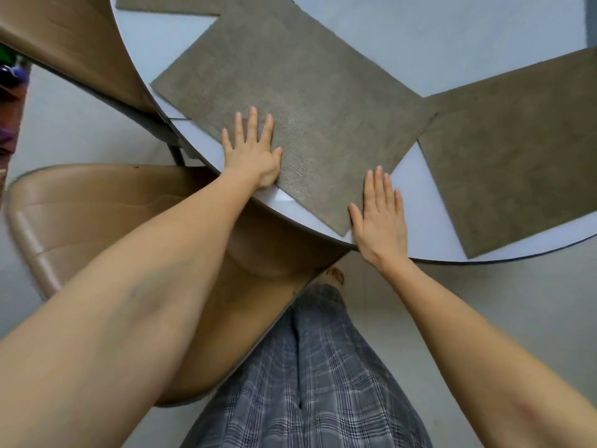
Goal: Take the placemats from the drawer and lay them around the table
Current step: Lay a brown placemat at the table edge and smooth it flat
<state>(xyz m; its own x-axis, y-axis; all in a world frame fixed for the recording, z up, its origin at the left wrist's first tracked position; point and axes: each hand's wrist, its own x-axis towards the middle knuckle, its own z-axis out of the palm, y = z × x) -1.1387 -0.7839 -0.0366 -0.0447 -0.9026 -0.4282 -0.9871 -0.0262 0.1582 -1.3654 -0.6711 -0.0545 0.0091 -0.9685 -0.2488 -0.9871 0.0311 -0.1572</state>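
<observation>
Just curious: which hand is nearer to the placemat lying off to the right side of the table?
Right. The right hand lies flat by the middle placemat's corner, just short of the right placemat; the left hand presses the middle placemat, farther away.

Both hands (253, 156) (379, 218) apparently press placemat (300, 101) flat.

A tan padded chair (97, 215) sits at lower left, its seat tucked partly under the round edge above it. A second tan chair (74, 43) curves across the upper left corner, with a dark metal leg (177, 155) showing between the two. Grey plaid trousers (310, 376) fill the bottom centre above a pale floor (484, 305), and blurred colourful items (9, 92) sit at the far left edge.
</observation>
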